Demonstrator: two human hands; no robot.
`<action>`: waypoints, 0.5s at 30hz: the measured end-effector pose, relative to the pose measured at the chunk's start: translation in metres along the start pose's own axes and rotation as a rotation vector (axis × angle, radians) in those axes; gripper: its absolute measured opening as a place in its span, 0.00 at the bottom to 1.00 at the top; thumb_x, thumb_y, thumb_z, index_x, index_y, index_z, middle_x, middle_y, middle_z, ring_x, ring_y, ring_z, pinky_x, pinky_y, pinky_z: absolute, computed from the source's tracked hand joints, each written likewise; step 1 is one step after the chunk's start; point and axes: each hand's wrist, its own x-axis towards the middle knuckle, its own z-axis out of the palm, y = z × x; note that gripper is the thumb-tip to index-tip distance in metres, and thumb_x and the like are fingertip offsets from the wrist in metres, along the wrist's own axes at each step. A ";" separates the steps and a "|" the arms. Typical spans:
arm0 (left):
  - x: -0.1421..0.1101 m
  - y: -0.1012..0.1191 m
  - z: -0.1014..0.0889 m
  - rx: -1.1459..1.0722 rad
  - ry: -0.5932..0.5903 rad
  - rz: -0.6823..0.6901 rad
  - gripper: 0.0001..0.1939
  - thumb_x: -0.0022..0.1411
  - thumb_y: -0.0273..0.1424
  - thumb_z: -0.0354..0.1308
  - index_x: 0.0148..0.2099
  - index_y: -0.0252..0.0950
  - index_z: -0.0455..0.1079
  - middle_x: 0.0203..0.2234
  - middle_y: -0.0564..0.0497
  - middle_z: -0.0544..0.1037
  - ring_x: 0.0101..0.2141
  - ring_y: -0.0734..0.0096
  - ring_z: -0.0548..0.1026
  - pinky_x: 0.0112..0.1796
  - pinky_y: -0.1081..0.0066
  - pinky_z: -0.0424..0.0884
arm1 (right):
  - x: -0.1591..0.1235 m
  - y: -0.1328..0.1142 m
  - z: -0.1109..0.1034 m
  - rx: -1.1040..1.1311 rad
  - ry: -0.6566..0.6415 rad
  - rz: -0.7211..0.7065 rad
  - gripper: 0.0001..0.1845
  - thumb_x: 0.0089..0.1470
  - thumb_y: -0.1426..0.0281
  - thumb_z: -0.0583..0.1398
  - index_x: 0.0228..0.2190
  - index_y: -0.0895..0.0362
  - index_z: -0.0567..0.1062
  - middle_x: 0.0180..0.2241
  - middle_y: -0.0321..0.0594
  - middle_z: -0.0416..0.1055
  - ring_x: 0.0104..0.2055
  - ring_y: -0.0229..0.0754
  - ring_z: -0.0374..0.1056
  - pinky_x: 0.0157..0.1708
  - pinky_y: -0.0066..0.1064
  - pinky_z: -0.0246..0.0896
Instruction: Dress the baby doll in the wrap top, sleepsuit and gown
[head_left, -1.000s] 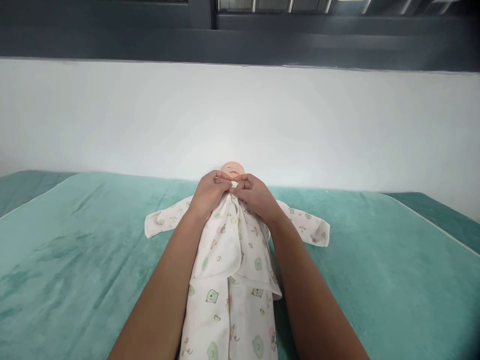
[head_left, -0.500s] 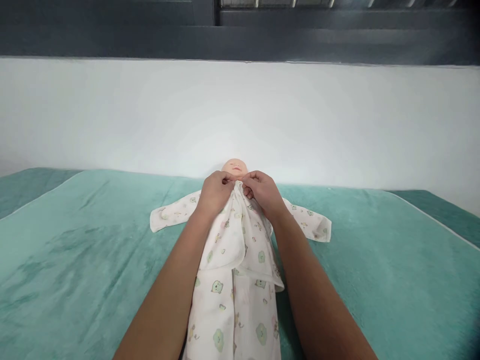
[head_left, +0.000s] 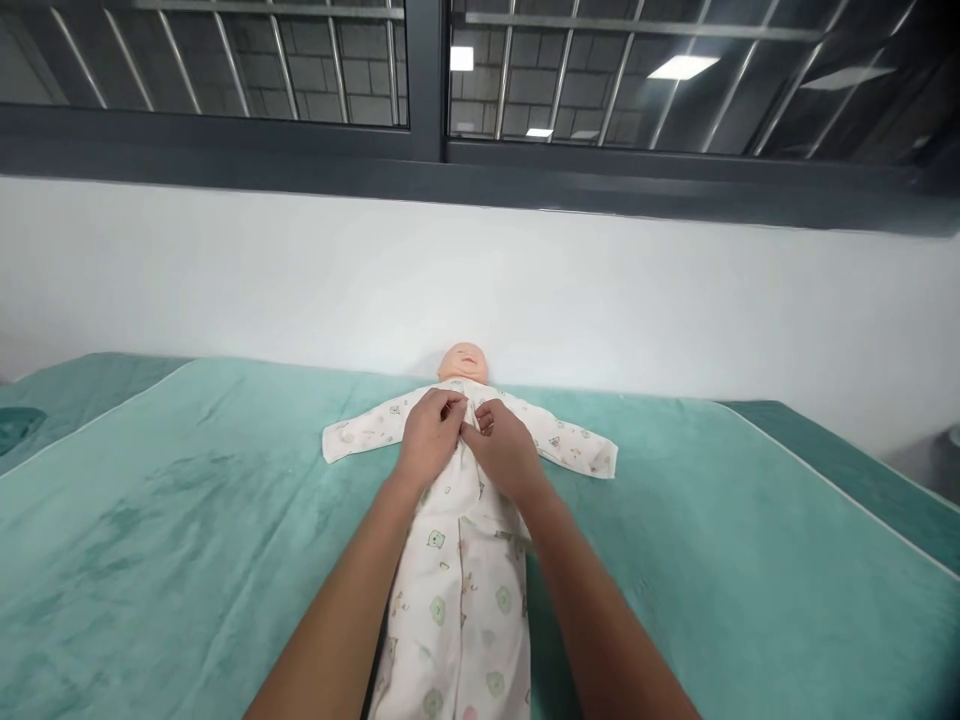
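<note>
A baby doll (head_left: 463, 361) lies on its back with its head against the wall. It wears a white baby shirt (head_left: 364, 430) printed with small green animals, its sleeves spread out to both sides. Matching white pants (head_left: 487, 620) cover the legs. At the upper chest, my left hand (head_left: 431, 435) pinches the front of the shirt between thumb and finger. Close beside it, my right hand (head_left: 506, 447) has its fingers curled and its thumb against the same front opening. The exact bit of cloth between the fingertips is too small to make out.
A green plush blanket (head_left: 225, 560) with a pale edge line lies under the doll. Behind it rises a white wall (head_left: 480, 270), topped by a dark window frame (head_left: 300, 165) with metal bars. At the left edge is a darker green patch (head_left: 19, 425).
Both hands have moved from the collar down to the upper chest, uncovering the neckline. The shirt front lies flatter. My view has tilted up, showing more window.
</note>
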 end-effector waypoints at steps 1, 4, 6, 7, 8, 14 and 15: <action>-0.003 0.000 -0.001 -0.005 -0.006 0.002 0.10 0.62 0.33 0.50 0.37 0.38 0.72 0.35 0.50 0.76 0.37 0.69 0.72 0.42 0.68 0.66 | -0.003 0.000 0.001 -0.003 0.009 -0.008 0.08 0.47 0.62 0.57 0.29 0.53 0.66 0.26 0.31 0.66 0.28 0.38 0.60 0.30 0.30 0.51; -0.012 -0.001 -0.003 0.001 -0.012 0.002 0.10 0.63 0.34 0.51 0.39 0.38 0.72 0.35 0.51 0.75 0.36 0.70 0.72 0.40 0.69 0.66 | -0.005 0.003 0.001 0.051 0.005 -0.023 0.08 0.49 0.61 0.56 0.27 0.53 0.67 0.24 0.32 0.67 0.27 0.39 0.60 0.30 0.31 0.51; -0.016 -0.002 -0.003 0.019 -0.009 0.001 0.09 0.62 0.33 0.51 0.41 0.38 0.71 0.34 0.51 0.75 0.35 0.70 0.71 0.39 0.70 0.66 | -0.003 0.007 0.001 0.118 0.009 -0.020 0.08 0.50 0.62 0.56 0.26 0.53 0.69 0.24 0.32 0.68 0.28 0.39 0.61 0.30 0.31 0.52; -0.017 -0.002 -0.003 0.030 -0.008 0.002 0.10 0.62 0.32 0.51 0.42 0.39 0.72 0.34 0.51 0.74 0.35 0.70 0.71 0.40 0.70 0.66 | -0.001 0.009 0.001 0.152 0.016 -0.014 0.07 0.49 0.62 0.56 0.26 0.53 0.70 0.24 0.32 0.69 0.28 0.39 0.61 0.31 0.31 0.53; -0.017 -0.003 -0.003 0.040 -0.009 0.003 0.11 0.62 0.32 0.50 0.43 0.39 0.72 0.35 0.51 0.74 0.35 0.70 0.71 0.40 0.70 0.66 | 0.001 0.010 0.001 0.187 0.023 -0.007 0.07 0.49 0.63 0.57 0.26 0.53 0.71 0.25 0.32 0.70 0.28 0.39 0.62 0.31 0.31 0.53; -0.010 -0.004 0.000 0.080 -0.049 -0.006 0.14 0.64 0.35 0.49 0.48 0.42 0.72 0.34 0.52 0.73 0.37 0.69 0.71 0.41 0.69 0.65 | 0.012 0.018 0.002 0.381 0.008 0.026 0.08 0.49 0.64 0.57 0.27 0.54 0.74 0.26 0.32 0.71 0.29 0.39 0.63 0.32 0.29 0.55; -0.009 -0.003 0.000 0.087 -0.057 -0.013 0.14 0.64 0.36 0.50 0.48 0.42 0.72 0.34 0.52 0.73 0.36 0.69 0.71 0.41 0.69 0.64 | 0.014 0.019 0.003 0.396 0.002 0.032 0.08 0.49 0.63 0.57 0.27 0.54 0.74 0.25 0.33 0.71 0.29 0.39 0.62 0.31 0.29 0.55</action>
